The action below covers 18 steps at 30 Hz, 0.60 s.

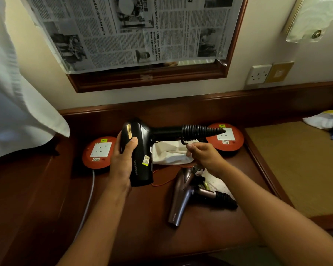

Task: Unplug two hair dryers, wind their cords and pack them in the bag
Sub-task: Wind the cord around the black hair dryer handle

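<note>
Left hand (123,160) grips the black hair dryer (138,150); right hand (202,154) pinches its cord (196,133), coiled round the handle above the worktop (142,217).

I hold a black hair dryer (140,150) with a gold stripe. The second hair dryer (181,196) is mauve; the bag (169,152) is white; both extension reels (98,153) are red.
</note>
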Motion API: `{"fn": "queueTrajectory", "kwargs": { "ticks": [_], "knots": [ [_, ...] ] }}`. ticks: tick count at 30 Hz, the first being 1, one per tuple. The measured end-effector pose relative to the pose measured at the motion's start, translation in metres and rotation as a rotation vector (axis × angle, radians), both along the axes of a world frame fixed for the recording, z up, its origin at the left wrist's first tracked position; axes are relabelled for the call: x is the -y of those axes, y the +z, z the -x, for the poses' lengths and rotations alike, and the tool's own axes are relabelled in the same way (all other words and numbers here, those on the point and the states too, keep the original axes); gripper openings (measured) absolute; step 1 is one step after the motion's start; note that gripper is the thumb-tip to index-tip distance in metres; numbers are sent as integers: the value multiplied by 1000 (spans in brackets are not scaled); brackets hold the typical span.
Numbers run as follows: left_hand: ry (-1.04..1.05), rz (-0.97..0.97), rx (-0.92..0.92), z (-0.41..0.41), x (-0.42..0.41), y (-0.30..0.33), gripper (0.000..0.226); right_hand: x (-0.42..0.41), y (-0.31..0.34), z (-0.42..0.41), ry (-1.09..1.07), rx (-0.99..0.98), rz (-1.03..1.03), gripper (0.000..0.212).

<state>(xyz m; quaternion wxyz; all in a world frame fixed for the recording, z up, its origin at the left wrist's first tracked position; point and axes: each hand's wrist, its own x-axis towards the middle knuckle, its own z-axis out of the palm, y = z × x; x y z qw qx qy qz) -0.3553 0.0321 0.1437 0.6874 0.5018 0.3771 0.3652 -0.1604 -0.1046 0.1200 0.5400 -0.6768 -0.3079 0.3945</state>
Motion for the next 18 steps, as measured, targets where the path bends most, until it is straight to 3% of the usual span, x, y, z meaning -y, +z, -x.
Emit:
{"fn": "queueTrajectory", "kwargs": {
  "ticks": [2, 4, 8, 13, 18],
  "knots": [
    [-22, 6, -6, 1, 1, -1, 56, 1, 4, -14, 36, 54, 60, 27],
    [-55, -7, -8, 1, 1, -3, 52, 5, 11, -26, 118, 271, 193, 14],
    [-91, -18, -13, 0, 5, 2, 41, 7, 24, -50, 122, 466, 224, 27],
    [-150, -56, -45, 0, 2, 5, 46, -15, 46, -63, 216, 745, 333, 8],
    [-185, -138, -84, 1, 2, 2, 50, -21, 75, -55, 241, 858, 271, 13]
  ]
}}
